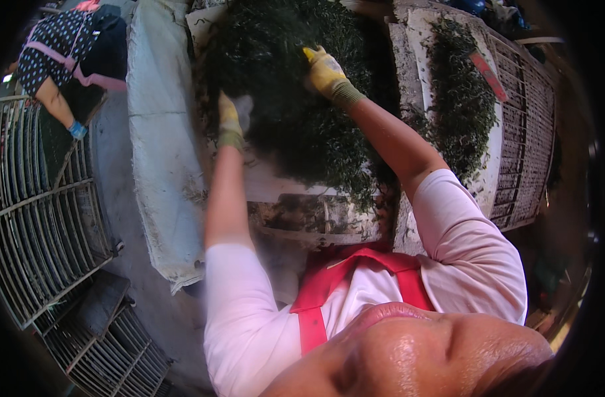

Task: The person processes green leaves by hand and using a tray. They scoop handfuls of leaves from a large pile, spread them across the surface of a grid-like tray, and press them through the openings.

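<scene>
A large heap of dark green, stringy plant strands, seaweed-like or leafy [282, 126], lies on a pale board in front of me. My left hand [230, 119], in a yellow and white knitted glove, reaches to the heap's left side. Its outline is partly blurred, with a finger stretched away from me. My right hand [327, 74], gloved alike, is over the upper right of the heap. Its yellow fingertips stand apart, pointing away and to the left, while its lower fingers are partly hidden. I see nothing distinct held in either hand.
Left of the heap runs a pale cloth-covered edge [160, 132]. Slatted racks [44, 205] stand further left, where another person with a blue glove [77, 130] bends over. At right lie more strands [458, 99], a red strip [489, 77] and a grid rack [524, 132].
</scene>
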Action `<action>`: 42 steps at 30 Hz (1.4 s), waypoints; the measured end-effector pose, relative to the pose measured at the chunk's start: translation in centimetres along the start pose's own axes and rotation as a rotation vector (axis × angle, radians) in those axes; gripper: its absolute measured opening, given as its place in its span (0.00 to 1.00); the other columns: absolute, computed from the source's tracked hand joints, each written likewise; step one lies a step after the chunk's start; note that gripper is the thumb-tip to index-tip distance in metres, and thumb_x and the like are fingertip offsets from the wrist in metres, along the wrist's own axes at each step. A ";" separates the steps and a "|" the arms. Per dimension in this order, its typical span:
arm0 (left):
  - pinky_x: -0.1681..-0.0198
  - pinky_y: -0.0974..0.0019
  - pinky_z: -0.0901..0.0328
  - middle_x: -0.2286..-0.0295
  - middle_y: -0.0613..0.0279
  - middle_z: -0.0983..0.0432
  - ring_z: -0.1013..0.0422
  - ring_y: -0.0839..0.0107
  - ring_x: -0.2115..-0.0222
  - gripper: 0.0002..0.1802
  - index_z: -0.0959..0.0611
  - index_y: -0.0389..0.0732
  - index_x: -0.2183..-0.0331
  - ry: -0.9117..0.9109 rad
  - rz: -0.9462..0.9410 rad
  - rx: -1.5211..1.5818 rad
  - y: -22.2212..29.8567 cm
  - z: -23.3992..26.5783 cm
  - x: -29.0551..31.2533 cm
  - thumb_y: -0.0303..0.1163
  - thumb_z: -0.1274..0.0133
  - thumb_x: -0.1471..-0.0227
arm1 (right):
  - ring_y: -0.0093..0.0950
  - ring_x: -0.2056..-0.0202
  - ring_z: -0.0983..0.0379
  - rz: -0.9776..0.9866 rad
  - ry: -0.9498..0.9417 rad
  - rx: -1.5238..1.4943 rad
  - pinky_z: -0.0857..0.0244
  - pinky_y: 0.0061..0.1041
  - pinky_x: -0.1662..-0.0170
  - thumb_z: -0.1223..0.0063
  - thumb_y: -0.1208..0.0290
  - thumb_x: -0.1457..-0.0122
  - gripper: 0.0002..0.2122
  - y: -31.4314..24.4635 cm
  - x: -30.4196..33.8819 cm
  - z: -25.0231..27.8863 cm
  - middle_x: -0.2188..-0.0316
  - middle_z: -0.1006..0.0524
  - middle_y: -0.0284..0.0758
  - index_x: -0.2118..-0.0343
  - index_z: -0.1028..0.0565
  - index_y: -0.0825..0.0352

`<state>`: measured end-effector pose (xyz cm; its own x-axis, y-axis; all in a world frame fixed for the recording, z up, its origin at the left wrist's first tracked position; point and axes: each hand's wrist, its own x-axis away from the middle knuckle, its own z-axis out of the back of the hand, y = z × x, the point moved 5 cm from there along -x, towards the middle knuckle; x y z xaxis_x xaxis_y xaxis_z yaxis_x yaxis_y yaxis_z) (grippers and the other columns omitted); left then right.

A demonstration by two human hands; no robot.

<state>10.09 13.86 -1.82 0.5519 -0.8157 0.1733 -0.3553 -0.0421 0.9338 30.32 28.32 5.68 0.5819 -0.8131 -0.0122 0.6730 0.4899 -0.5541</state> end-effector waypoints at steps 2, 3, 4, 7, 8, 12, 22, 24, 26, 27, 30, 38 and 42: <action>0.56 0.65 0.34 0.55 0.56 0.29 0.32 0.67 0.62 0.28 0.30 0.39 0.48 -0.072 0.083 0.139 -0.9 -3.0 4.8 0.20 0.46 0.53 | 0.31 0.55 0.26 -0.122 -0.033 -0.648 0.30 0.29 0.53 0.47 0.75 0.45 0.19 2.6 1.4 -2.1 0.53 0.26 0.44 0.49 0.29 0.65; 0.55 0.65 0.34 0.54 0.56 0.30 0.32 0.66 0.60 0.28 0.31 0.39 0.47 -0.107 0.137 0.158 -1.5 -4.2 7.2 0.20 0.46 0.52 | 0.29 0.57 0.25 -0.166 -0.055 -0.980 0.29 0.28 0.54 0.48 0.76 0.44 0.17 2.7 1.4 -2.4 0.56 0.24 0.42 0.49 0.29 0.67; 0.53 0.65 0.35 0.53 0.56 0.31 0.33 0.66 0.59 0.29 0.32 0.39 0.46 -0.115 0.180 0.155 -2.1 -4.0 9.5 0.21 0.46 0.52 | 0.22 0.65 0.26 -0.230 -0.089 -1.040 0.29 0.24 0.59 0.48 0.76 0.42 0.14 -0.3 2.9 -0.4 0.64 0.21 0.36 0.52 0.27 0.66; 0.49 0.65 0.38 0.51 0.55 0.33 0.36 0.65 0.54 0.32 0.35 0.40 0.44 -0.161 0.250 0.064 -2.6 -2.3 12.7 0.22 0.45 0.51 | 0.28 0.65 0.25 -0.004 -0.228 -0.914 0.30 0.26 0.60 0.48 0.80 0.49 0.17 -3.9 6.4 6.1 0.62 0.23 0.39 0.54 0.27 0.65; 0.48 0.64 0.39 0.50 0.55 0.34 0.36 0.65 0.52 0.33 0.36 0.40 0.43 -0.170 0.247 -0.016 -2.3 -0.5 12.9 0.23 0.45 0.50 | 0.33 0.62 0.26 0.145 -0.287 -0.608 0.30 0.29 0.58 0.46 0.78 0.51 0.19 -5.2 8.2 7.2 0.58 0.25 0.42 0.53 0.28 0.65; 0.42 0.64 0.43 0.47 0.54 0.37 0.39 0.64 0.46 0.37 0.40 0.41 0.39 -0.306 -0.034 -0.775 1.4 4.7 12.8 0.25 0.44 0.48 | 0.48 0.50 0.31 0.419 -0.577 0.142 0.34 0.36 0.49 0.37 0.74 0.58 0.35 -7.1 15.0 8.9 0.44 0.36 0.53 0.43 0.36 0.64; 0.43 0.56 0.40 0.51 0.57 0.27 0.33 0.60 0.50 0.29 0.30 0.43 0.44 0.076 0.301 0.023 -3.7 0.8 -1.4 0.49 0.61 0.41 | 0.36 0.59 0.23 -0.091 -0.407 0.081 0.31 0.32 0.55 0.49 0.76 0.48 0.22 2.3 -0.7 1.1 0.61 0.23 0.49 0.48 0.33 0.70; 0.43 0.57 0.41 0.51 0.58 0.27 0.33 0.62 0.50 0.25 0.27 0.42 0.46 -0.193 -0.046 -0.289 -3.5 3.0 0.4 0.42 0.64 0.40 | 0.30 0.62 0.24 0.042 -0.386 -0.200 0.32 0.30 0.57 0.50 0.77 0.47 0.16 2.0 0.9 -1.9 0.67 0.21 0.42 0.53 0.30 0.70; 0.41 0.59 0.42 0.51 0.57 0.28 0.34 0.64 0.50 0.22 0.28 0.42 0.46 -0.195 -0.043 -0.305 -2.9 3.2 4.5 0.39 0.61 0.38 | 0.23 0.65 0.26 0.014 -0.389 -0.420 0.32 0.27 0.58 0.53 0.77 0.44 0.14 1.7 3.8 -1.5 0.69 0.20 0.35 0.54 0.29 0.68; 0.40 0.60 0.43 0.51 0.56 0.28 0.34 0.64 0.50 0.21 0.29 0.41 0.46 -0.189 -0.049 -0.317 -1.9 3.4 6.8 0.37 0.60 0.38 | 0.19 0.66 0.29 -0.038 -0.417 -0.506 0.32 0.25 0.58 0.55 0.77 0.41 0.15 -0.2 6.8 1.7 0.68 0.20 0.33 0.51 0.29 0.66; 0.41 0.58 0.41 0.49 0.54 0.30 0.34 0.62 0.49 0.24 0.30 0.39 0.44 0.117 0.367 0.347 7.2 -2.7 11.2 0.40 0.58 0.39 | 0.19 0.66 0.26 -0.134 -0.317 -0.781 0.30 0.24 0.59 0.60 0.72 0.37 0.15 1.4 11.5 9.4 0.64 0.21 0.31 0.49 0.29 0.62; 0.44 0.45 0.39 0.46 0.52 0.32 0.34 0.54 0.47 0.26 0.32 0.38 0.43 -0.689 -0.042 0.599 26.5 -8.3 18.1 0.38 0.55 0.40 | 0.35 0.58 0.25 0.114 -0.352 0.296 0.30 0.30 0.56 0.51 0.80 0.51 0.23 6.7 17.3 11.1 0.62 0.22 0.41 0.49 0.28 0.63; 0.41 0.51 0.41 0.46 0.51 0.32 0.32 0.58 0.48 0.27 0.33 0.40 0.42 -0.208 -0.356 -0.254 25.4 -0.4 14.4 0.36 0.52 0.42 | 0.42 0.59 0.25 0.364 -0.121 0.130 0.30 0.33 0.57 0.43 0.73 0.56 0.27 0.7 19.0 13.4 0.60 0.24 0.43 0.48 0.30 0.63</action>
<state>9.30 1.29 24.55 0.4343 -0.8753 -0.2129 0.0384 -0.2181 0.9752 47.91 17.44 16.21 0.8372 -0.5401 -0.0862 0.4604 0.7810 -0.4220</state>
